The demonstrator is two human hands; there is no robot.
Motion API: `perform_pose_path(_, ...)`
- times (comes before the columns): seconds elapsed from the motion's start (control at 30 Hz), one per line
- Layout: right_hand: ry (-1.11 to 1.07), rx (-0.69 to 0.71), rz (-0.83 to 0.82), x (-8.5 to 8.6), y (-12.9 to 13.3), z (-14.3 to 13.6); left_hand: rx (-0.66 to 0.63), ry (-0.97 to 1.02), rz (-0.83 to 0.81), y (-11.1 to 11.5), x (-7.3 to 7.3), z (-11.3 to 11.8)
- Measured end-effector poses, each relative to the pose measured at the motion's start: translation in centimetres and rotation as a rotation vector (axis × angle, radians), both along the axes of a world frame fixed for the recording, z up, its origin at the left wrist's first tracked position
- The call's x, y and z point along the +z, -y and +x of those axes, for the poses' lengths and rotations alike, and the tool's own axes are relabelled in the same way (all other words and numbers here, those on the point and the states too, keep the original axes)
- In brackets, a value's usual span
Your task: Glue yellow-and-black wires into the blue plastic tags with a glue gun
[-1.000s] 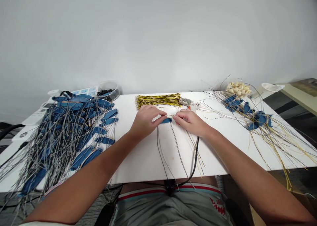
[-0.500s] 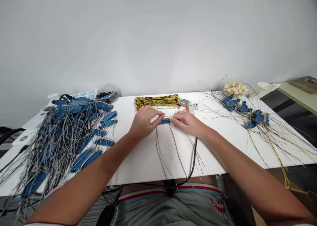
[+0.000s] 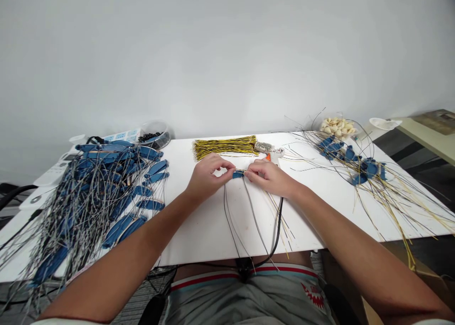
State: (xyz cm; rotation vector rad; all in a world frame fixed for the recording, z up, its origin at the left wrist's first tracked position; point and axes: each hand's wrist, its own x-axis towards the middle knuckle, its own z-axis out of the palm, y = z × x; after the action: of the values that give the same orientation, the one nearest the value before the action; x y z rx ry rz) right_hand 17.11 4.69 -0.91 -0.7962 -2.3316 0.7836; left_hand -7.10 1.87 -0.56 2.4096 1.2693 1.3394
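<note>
Between my fingertips on the white table lies a small blue piece [image 3: 238, 174], with thin dark wires [image 3: 250, 204] trailing from it toward the table's front edge. My left hand [image 3: 211, 173] is closed in a thumb-and-finger pinch at the left end of a thin yellow wire [image 3: 241, 171] along the blue piece's upper edge. At the other end, my right hand [image 3: 266, 175] pinches the same wire, its lower fingers curled in. More yellow and black wire ends come out below the right hand. The exact contact under the fingertips is hidden.
Behind my hands lie a bundle of yellow-and-black wires [image 3: 225, 146] and a glue gun [image 3: 273, 151]. Blue wired pieces [image 3: 106, 159] are heaped left, near a tub of black parts [image 3: 154, 135]. More blue pieces [image 3: 369, 168] and a container of cream-coloured pieces [image 3: 337, 127] are right.
My left fingertips have shifted slightly down and left. The yellow wire, slanted before, now lies flatter along the blue piece. My right hand has barely moved.
</note>
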Motion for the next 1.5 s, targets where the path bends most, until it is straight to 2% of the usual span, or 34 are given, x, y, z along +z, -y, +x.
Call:
perform_pose_path(0.17, 0.003, -0.001, -0.027, 0.1, 0.1, -0.1, -0.026, 0.045, -0.007, 0.3, 0.0, 0.0)
perform_pose_path(0.37, -0.036, -0.01, -0.022, 0.0, 0.0, 0.0, -0.06, 0.042, -0.129, 0.2, -0.8, -0.2)
perform_pose_path(0.67, -0.031, 0.017, 0.007, 0.0, -0.1, 0.1, -0.074, 0.011, -0.048, -0.4, -1.3, -0.4)
perform_pose_path(0.9, -0.025, 0.027, 0.027, 0.0, -0.4, 0.3, -0.098, 0.067, -0.089, -0.2, -1.0, -0.4)
perform_pose_path(1.2, -0.014, 0.035, 0.042, -0.2, -0.4, 0.2, -0.137, -0.03, -0.021, -0.5, -1.0, -0.6)
perform_pose_path(1.37, -0.028, 0.053, 0.051, -0.1, -0.4, 0.2, -0.109, -0.026, -0.047, -0.5, -1.3, -0.7)
perform_pose_path(1.5, -0.009, 0.0, 0.081, -0.2, -0.6, 0.3, -0.038, -0.153, -0.112, -0.7, -1.8, -0.9)
